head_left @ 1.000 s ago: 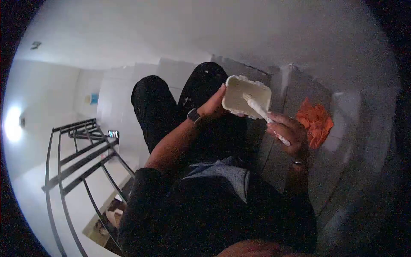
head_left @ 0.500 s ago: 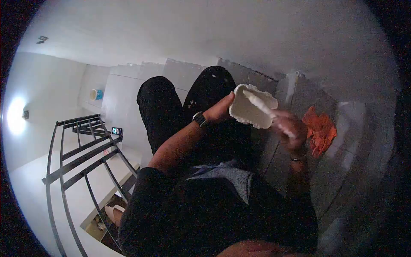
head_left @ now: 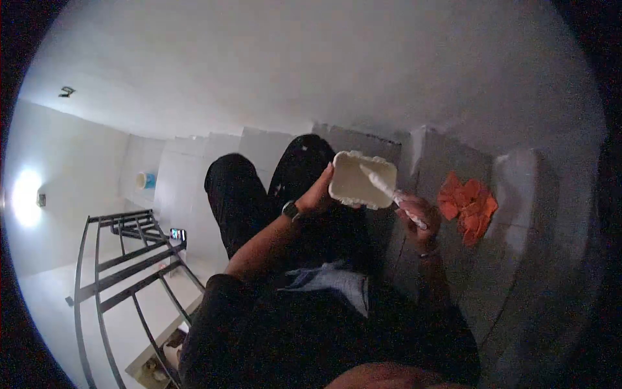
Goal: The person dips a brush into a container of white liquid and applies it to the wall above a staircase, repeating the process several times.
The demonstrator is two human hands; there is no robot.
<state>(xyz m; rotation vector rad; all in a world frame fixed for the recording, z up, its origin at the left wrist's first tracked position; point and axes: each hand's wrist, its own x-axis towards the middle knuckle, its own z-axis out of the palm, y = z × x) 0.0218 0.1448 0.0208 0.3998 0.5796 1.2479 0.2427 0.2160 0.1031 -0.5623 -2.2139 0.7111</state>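
My left hand [head_left: 317,193] grips the left side of a white rectangular tub [head_left: 382,196], whose rim is crusted and whose inside looks pale. In my right hand [head_left: 420,220] is a white-coated tool [head_left: 379,180] with a slim shaft; its far tip reaches over the inside of the tub. Whether the tip touches the tub's contents I cannot tell. An orange cloth [head_left: 468,202] lies crumpled on the grey step to the right of my right hand.
Pale wall [head_left: 311,65] runs along the top, beside grey steps [head_left: 447,155]. A black metal railing [head_left: 123,279] stands at left, with a phone [head_left: 177,235] near it. Farther off is a white and blue bucket [head_left: 146,181]. A lamp glows [head_left: 27,199] on the left wall.
The view has shifted, so most things sit lower. The tub and both hands appear farther left. My right hand, blurred before, is clearer now, and the tool still points into the tub.
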